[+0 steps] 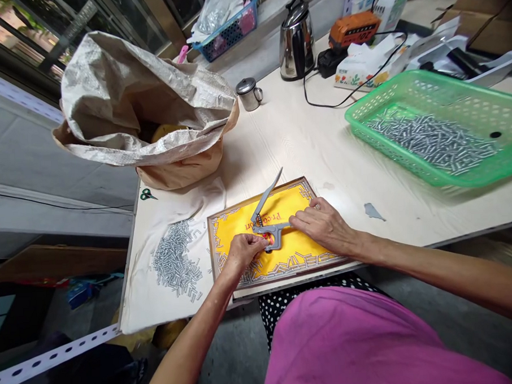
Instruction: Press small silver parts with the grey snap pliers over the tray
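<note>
Grey metal hand press pliers (271, 230) lie open across a yellow board (291, 213) with a wooden frame. My right hand (323, 226) rests on the board, its fingers on the lower handle of the pliers. My left hand (245, 252) pinches a small red item (267, 243) at the jaws, and my fingers partly hide it. Small silver metal tubes line the board's frame. A heap of these tubes (174, 264) lies on a white cloth (159, 298) to the left of the board, and more fill a green plastic basket (440, 127) to the right.
A woven sack (125, 107) lined with brown paper stands at the far left of the table. Along the back stand a steel kettle (296, 40), a small steel mug (249, 94) and a tissue box (361, 68). Green-handled scissors (148, 194) lie near the table's left edge.
</note>
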Motion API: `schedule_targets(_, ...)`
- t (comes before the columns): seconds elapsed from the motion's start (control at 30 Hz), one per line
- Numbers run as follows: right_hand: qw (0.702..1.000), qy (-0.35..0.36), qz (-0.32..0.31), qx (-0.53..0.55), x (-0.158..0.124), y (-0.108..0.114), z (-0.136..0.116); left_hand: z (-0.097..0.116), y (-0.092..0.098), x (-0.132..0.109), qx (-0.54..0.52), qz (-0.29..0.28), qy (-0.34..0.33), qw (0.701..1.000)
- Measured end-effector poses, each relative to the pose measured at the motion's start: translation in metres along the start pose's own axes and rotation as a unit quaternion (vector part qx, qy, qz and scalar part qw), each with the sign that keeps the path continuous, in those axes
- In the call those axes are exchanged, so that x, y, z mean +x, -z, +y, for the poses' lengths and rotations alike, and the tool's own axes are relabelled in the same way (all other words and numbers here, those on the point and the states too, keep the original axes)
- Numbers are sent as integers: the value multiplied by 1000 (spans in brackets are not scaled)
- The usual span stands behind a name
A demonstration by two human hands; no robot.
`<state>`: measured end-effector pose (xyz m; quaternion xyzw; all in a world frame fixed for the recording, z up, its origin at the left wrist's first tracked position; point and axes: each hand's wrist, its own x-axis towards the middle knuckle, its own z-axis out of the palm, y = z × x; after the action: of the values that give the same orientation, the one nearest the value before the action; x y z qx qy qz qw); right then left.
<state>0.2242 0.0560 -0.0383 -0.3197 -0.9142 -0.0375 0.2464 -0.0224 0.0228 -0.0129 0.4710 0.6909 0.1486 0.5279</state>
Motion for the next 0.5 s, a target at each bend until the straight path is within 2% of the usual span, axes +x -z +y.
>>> schedule_targets(0.13,1000,3,-26,-13,-2,-7,1,-2,3,2,29,-19,20,999)
schedule_targets(0.33,993,-20,-114,-9,-1,-12,6,-1,5,6,31,-38,49,998)
schedule_targets(0.5,992,10,-122,16,13,-8,26,6,4,4,29,-43,65,997)
